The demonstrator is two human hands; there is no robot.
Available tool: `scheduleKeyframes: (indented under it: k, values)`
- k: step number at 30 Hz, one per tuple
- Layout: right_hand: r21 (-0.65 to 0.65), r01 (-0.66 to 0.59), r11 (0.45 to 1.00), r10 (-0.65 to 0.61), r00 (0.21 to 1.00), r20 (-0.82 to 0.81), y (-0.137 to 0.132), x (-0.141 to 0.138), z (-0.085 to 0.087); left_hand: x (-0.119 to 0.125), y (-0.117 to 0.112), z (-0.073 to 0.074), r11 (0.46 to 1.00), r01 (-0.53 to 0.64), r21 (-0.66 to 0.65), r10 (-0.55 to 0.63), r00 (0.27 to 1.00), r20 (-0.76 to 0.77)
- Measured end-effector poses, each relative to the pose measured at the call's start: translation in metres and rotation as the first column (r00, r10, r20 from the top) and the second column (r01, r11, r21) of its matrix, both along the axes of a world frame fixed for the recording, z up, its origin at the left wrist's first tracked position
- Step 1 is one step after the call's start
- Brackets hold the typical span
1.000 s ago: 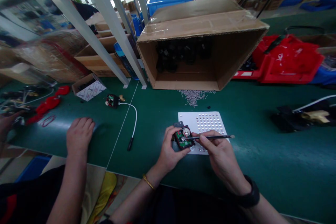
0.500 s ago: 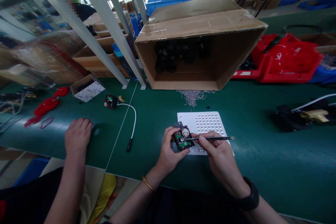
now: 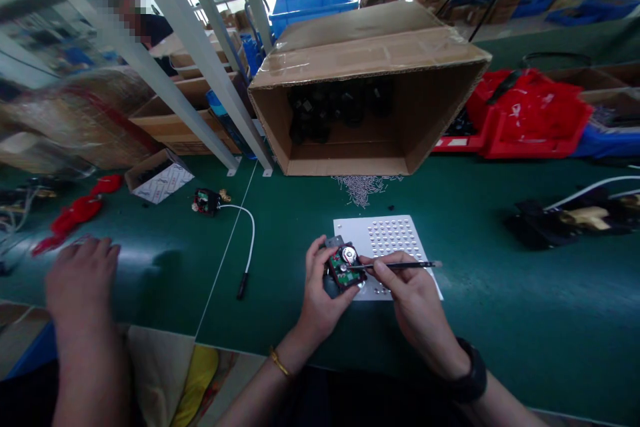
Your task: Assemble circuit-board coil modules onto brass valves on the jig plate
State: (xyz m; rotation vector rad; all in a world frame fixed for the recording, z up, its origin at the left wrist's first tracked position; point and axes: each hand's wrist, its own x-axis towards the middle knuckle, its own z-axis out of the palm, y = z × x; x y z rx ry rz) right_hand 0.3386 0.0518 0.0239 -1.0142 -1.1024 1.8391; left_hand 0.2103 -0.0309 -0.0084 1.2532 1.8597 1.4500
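My left hand [image 3: 323, 297] grips the edges of a small black housing with a green circuit board [image 3: 345, 275] inside. A round silver part sits at the board's upper side. Between the thumb and fingers of my right hand [image 3: 414, 293] is a slim pair of dark tweezers [image 3: 400, 265], lying almost level, its tip over the board. Whether the tip pinches anything is too small to tell. Beneath both hands lies a white sheet [image 3: 353, 228] bearing rows of small silver pieces [image 3: 395, 235].
Behind the sheet, a pile of small pins [image 3: 361, 188] lies before an open cardboard box [image 3: 350, 165] with black parts inside. Left is another board unit [image 3: 206, 201] with a white cable [image 3: 253, 233]. A co-worker's hand [image 3: 83, 273] is farther left; red bins [image 3: 535, 140] stand right.
The co-worker's hand has moved left toward the red items. My hands keep the housing and tweezers in nearly the same position, while the whole view has shifted slightly.
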Motion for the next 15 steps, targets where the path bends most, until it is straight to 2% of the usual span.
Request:
scheduleKeyframes:
  k: [3,7,11,13,15]
  values:
    - [0.014,-0.016,1.0,0.016,1.0,-0.003,0.0,0.0,-0.002,0.002,0.001,0.001,1.0,-0.018,0.014,0.018,0.999,-0.027]
    - [0.028,-0.013,1.0,0.013,1.0,0.003,0.003,0.0,-0.002,0.002,0.0,-0.004,0.993,0.01,0.12,-0.006,0.999,-0.037]
    - [0.06,-0.016,0.998,0.014,1.0,0.028,0.003,-0.003,-0.003,-0.001,0.0,-0.003,0.983,0.078,0.167,-0.048,0.984,-0.173]
    - [0.133,-0.026,0.991,0.016,0.997,0.078,-0.002,-0.002,-0.003,-0.002,-0.001,0.001,0.988,0.098,0.118,-0.066,0.966,-0.249]
    - [0.323,-0.047,0.945,0.003,0.991,0.136,-0.011,0.003,-0.001,-0.004,-0.002,0.004,0.991,0.117,0.069,-0.092,0.952,-0.291]
